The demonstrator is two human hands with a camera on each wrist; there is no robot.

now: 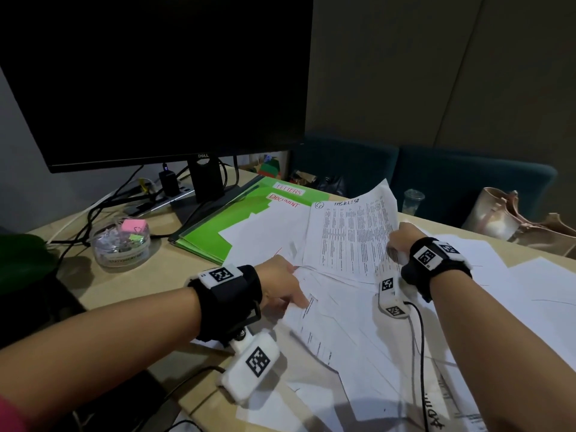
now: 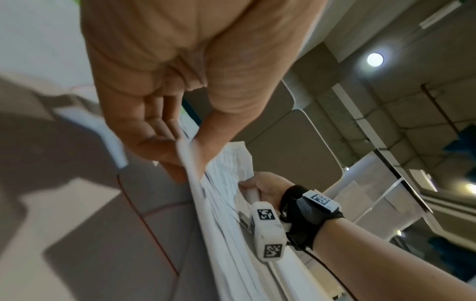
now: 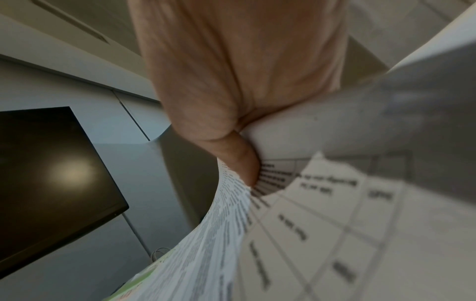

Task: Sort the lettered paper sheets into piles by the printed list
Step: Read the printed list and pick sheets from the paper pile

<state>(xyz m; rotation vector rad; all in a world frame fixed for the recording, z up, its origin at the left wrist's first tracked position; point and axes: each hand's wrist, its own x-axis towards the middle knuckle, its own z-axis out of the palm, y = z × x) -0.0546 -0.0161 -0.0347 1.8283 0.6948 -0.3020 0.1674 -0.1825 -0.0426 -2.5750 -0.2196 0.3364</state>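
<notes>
Lettered paper sheets [image 1: 358, 332] lie spread in loose overlap across the desk [image 1: 124, 285], where the right hand [image 1: 402, 241] pinches the edge of a lifted printed list [image 1: 352, 232] between thumb and fingers. The left hand [image 1: 280, 282] grips a sheet's edge, thumb on top, beside green folders [image 1: 218, 229] labelled "LETTERS" and "DOCUMENT", near a dark Dell monitor [image 1: 156, 79]
</notes>
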